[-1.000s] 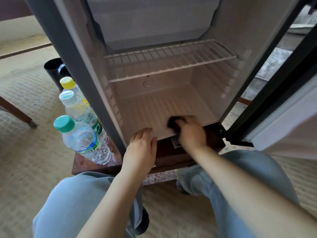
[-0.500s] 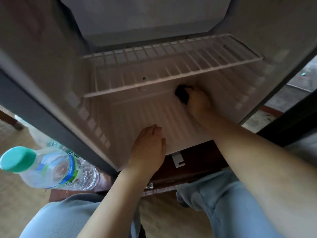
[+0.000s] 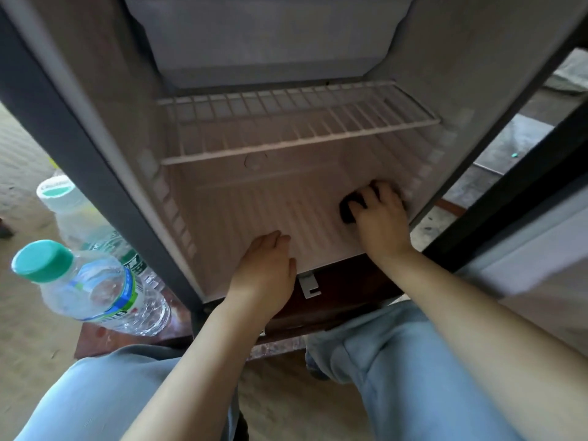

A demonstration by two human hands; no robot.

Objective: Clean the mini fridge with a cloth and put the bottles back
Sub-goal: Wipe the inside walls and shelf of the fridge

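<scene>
Mini fridge stands open on a low reddish wooden bench. The person's knees in light blue trousers are nearest the camera, and both bare forearms reach forward from them. The left hand lies palm down at the front edge of the fridge floor, fingers straight and close together, holding nothing. Left of it, outside the cabinet, a clear water bottle with a green cap stands on the bench. A second bottle with a pale cap stands just behind it, partly hidden by the fridge's dark side. Farther in and to the right, the right hand has its fingers curled over a dark cloth, pressing it against the ribbed floor close to the right wall. The cloth shows at the left of the hand and between the fingers. Above and beyond both hands a white wire shelf spans the cabinet, and over it sits the pale freezer box. The door hangs open at the right.
</scene>
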